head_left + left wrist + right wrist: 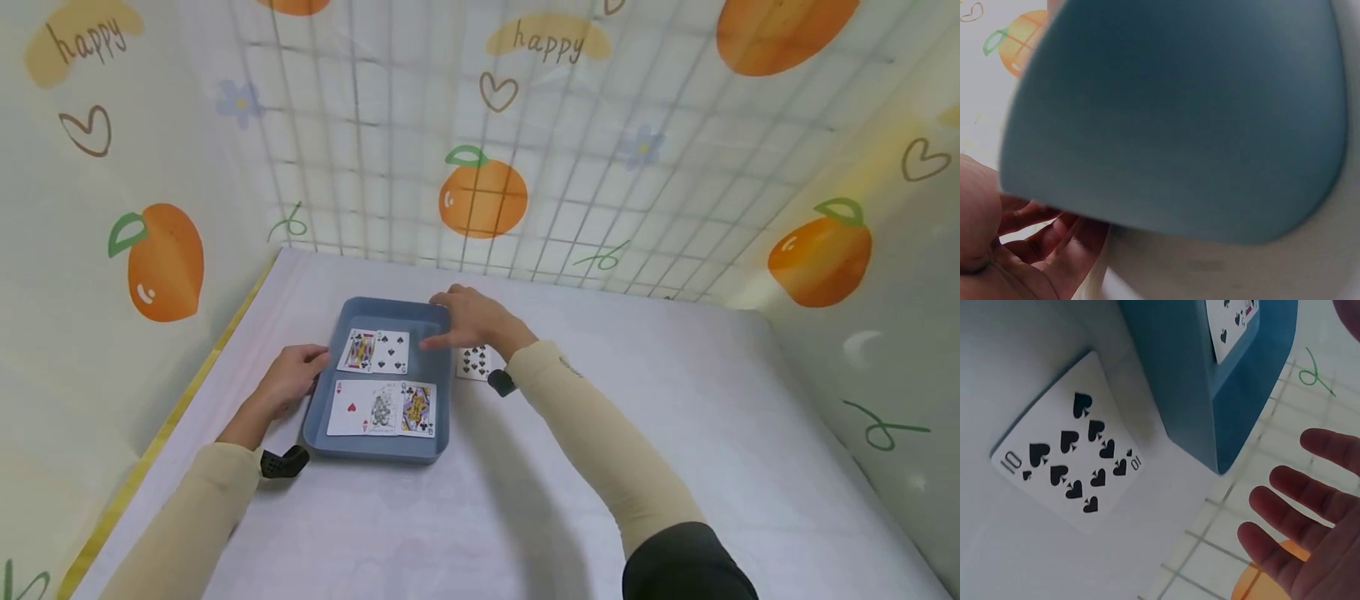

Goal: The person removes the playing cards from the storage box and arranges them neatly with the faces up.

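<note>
A blue-grey tray lies on the table with playing cards in two rows. The upper row has a face card and a black number card. Below lie an ace of hearts, a joker and a queen. My left hand grips the tray's left side, its fingers curled at the edge in the left wrist view. Over the tray's upper right corner is my right hand, fingers extended and apart, holding nothing. Right of the tray lies a ten of spades, partly hidden by my right arm in the head view.
A white cloth covers the table, with a yellow strip along its left edge. Behind stands a wire grid against a curtain printed with oranges. Each wrist carries a black strap-like device.
</note>
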The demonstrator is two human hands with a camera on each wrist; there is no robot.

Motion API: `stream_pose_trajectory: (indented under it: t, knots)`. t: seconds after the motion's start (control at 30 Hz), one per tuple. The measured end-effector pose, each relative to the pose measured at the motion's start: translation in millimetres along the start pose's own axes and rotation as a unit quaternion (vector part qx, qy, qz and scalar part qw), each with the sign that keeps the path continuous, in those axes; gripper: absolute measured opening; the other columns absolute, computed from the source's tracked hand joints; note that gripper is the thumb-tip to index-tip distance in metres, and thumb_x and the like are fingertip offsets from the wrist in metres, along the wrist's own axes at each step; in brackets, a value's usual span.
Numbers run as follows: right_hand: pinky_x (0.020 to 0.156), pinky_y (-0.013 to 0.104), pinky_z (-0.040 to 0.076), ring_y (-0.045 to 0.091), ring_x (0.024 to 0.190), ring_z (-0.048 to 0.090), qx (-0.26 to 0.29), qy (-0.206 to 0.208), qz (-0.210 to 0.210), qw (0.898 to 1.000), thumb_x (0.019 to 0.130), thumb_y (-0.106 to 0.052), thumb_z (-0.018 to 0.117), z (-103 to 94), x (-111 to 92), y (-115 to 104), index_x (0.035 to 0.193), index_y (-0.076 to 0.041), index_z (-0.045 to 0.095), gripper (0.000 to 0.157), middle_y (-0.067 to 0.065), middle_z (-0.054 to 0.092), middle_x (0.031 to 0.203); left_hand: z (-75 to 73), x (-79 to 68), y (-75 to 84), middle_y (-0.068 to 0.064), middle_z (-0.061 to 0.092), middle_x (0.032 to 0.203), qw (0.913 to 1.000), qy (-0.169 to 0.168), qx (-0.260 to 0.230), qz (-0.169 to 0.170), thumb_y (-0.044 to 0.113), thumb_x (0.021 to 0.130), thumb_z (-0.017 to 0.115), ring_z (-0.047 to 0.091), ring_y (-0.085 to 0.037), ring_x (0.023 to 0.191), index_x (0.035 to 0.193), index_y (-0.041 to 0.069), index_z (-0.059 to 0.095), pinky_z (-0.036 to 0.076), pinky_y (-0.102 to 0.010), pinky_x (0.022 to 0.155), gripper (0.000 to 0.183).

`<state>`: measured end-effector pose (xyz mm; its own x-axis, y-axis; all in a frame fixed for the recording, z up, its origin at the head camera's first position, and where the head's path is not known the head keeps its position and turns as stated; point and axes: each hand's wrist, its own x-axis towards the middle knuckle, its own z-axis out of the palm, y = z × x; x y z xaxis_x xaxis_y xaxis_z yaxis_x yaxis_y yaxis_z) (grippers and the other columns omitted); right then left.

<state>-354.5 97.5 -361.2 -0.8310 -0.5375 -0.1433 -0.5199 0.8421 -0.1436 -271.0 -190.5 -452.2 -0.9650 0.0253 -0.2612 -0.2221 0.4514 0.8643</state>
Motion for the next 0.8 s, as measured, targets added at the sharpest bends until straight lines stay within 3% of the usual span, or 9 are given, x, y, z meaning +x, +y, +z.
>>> stream_pose_trajectory:
  t: [0.8]
  knots:
    - [0.102,0.048,0.045,0.030,0.129,0.047,-0.036,-0.021,-0.020,0.999,0.076,-0.073,0.066,25.8,22.9,-33.0,0.150,-0.016,0.043,0.096,0.013,0.046,0.146,-0.1,0.3,-0.2,-0.025,0.047,0.144,0.9999,0.004,-0.012,-0.003,0.022,0.107,0.043,0.051,-0.036,0.126,0.147,-0.005,0.040,0.047,-0.047,0.101,0.048]
